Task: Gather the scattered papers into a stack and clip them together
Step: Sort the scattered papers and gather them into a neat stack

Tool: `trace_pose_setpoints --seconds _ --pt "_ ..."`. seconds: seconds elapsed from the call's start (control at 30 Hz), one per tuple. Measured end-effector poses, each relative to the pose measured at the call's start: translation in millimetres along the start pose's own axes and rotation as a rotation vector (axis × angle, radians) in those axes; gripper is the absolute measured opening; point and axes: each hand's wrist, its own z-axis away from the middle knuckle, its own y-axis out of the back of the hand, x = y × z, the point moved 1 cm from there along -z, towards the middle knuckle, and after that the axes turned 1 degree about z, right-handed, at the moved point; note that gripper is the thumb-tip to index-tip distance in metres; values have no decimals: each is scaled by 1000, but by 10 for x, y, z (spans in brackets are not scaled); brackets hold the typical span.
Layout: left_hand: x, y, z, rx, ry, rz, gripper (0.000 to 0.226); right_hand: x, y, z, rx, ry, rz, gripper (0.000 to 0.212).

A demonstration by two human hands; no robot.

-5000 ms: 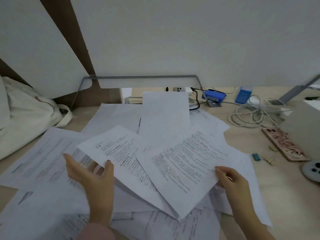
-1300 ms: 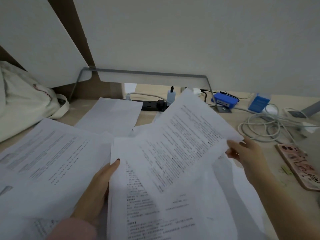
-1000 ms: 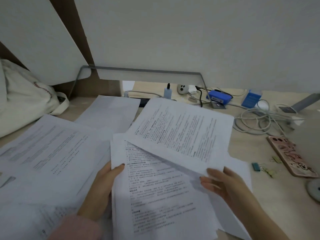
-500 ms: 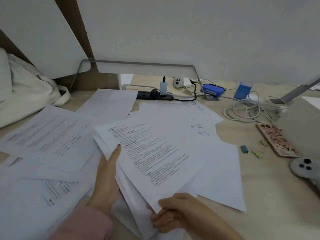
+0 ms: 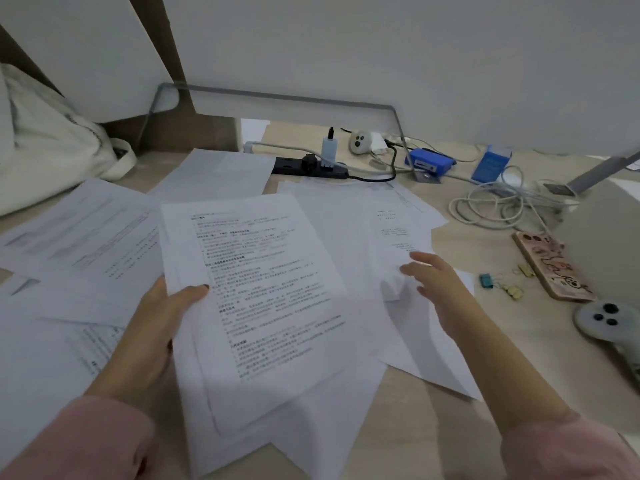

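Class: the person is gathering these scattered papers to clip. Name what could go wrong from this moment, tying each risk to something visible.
1. The left hand pinches the uneven bundle by one edge only; pages could slide out.
2. The sheet buckles under the right hand; dragging may crease it.
3. The loose sheets at far left could be missed before the binder clips go on.

Pink sleeves (image 5: 86, 441), perhaps dark thumbnail (image 5: 205, 286)
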Motion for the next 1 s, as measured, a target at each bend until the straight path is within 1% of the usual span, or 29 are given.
trace_pose_setpoints --seconds 0.03,0.1,0.17,0.2,0.27,0.3,0.37,0.43,0.5,0.57,0.7,0.77,0.83,0.9,1.0 --pt "-4 10 1 41 3 -18 31 -33 -30 -35 -21 -22 -19 35" --pt "-57 50 -46 99 17 -79 38 -80 -103 -73 -60 -69 -59 11" --pt "-120 86 -102 112 32 -121 44 -59 -130 -141 -71 -97 -83 23" --pt "-152 116 -122 112 39 -129 45 -44 -153 -159 -78 -97 -112 23" --pt "-189 135 -135 111 54 -138 46 -19 -205 -163 -116 -89 -126 9" --pt "-191 132 -134 106 55 -152 46 -11 -239 -155 -137 -69 -92 8" --pt "-189 126 -131 96 43 -158 45 1 -318 -139 -143 -22 29 19" --pt "-174 111 -123 93 40 -158 45 8 -373 -126 -113 34 151 20" --pt "-163 116 -121 103 46 -148 44 -30 -359 -120 -49 119 217 22" --pt "-156 127 -111 110 55 -132 44 -126 -308 -75 30 225 217 24" --pt "-144 137 -89 121 66 -104 39 -355 -189 155 254 513 306 23" --pt "-149 156 -80 134 86 -94 39 -429 -144 277 332 648 313 20" --pt "-168 172 -80 141 114 -73 40 -483 -111 374 384 732 253 18" --pt "-163 171 -84 158 120 -69 39 -535 -96 470 420 849 223 23" --pt "-158 165 -89 186 137 -75 40 -623 -149 661 414 1093 287 28"
